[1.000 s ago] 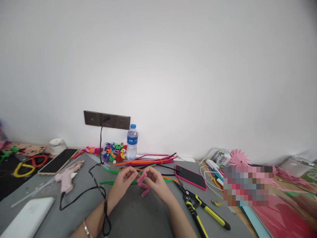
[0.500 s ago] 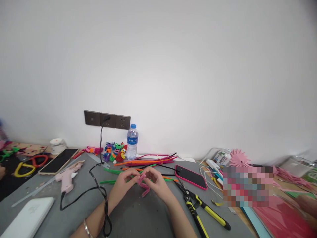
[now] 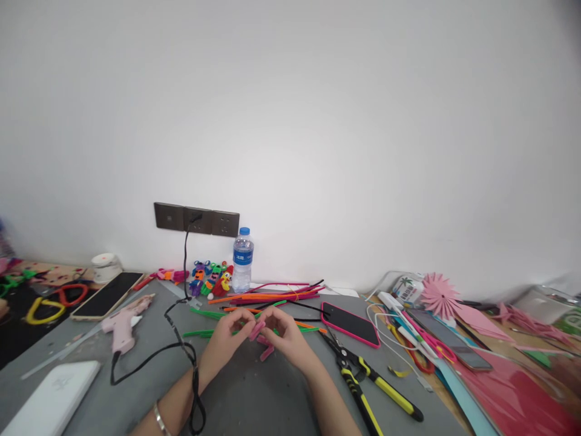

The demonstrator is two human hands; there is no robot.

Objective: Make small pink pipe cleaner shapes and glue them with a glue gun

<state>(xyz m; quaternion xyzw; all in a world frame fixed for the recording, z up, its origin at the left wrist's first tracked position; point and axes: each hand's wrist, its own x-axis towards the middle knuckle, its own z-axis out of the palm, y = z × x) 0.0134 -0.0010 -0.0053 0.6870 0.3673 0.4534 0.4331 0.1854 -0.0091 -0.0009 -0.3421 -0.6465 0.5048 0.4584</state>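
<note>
Both hands meet over the grey mat [image 3: 254, 399] at the middle of the table. A bent pink pipe cleaner [image 3: 267, 353] is pinched between them, its folded lower end hanging below the fingers. My left hand [image 3: 232, 334] closes thumb and forefinger on its left side. My right hand [image 3: 285, 332] grips it from the right, fingertips close to those of the left. Part of the pink piece is hidden by the fingers. Just behind the hands lie green pipe cleaners [image 3: 204, 333] and a bundle of orange ones [image 3: 267, 297].
Yellow-black pliers [image 3: 363, 381] and a pink-cased phone [image 3: 350, 324] lie right. A glue gun [image 3: 121, 330], its looping black cable [image 3: 149, 350] and a white power bank [image 3: 54, 396] are left. A water bottle [image 3: 242, 263] stands by small figures [image 3: 211, 278]. Another person's hand [image 3: 567, 375] is far right.
My hands have barely moved; the pink pipe cleaner has shifted and turned slightly between the fingertips. The other person's hand at the far right has moved a little.
</note>
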